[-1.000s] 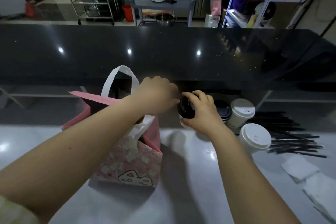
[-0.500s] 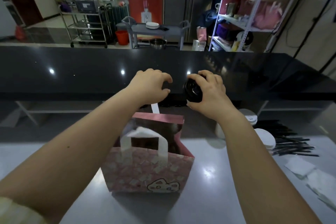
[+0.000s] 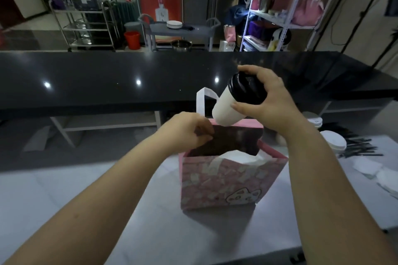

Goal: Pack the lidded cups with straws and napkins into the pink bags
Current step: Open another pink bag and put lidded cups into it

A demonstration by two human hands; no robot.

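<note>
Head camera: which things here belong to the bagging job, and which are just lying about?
Job:
- bag, rim gripped by the left hand
- cup held by the right hand
- spare cups
- straws
- napkins

Lying about:
- red bucket
- plates
- metal bowl
- shelves

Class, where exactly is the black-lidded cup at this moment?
In the head view, just right of centre, the black-lidded cup is held tilted in the right hand, in the air above the far edge of the open pink bag.
</note>
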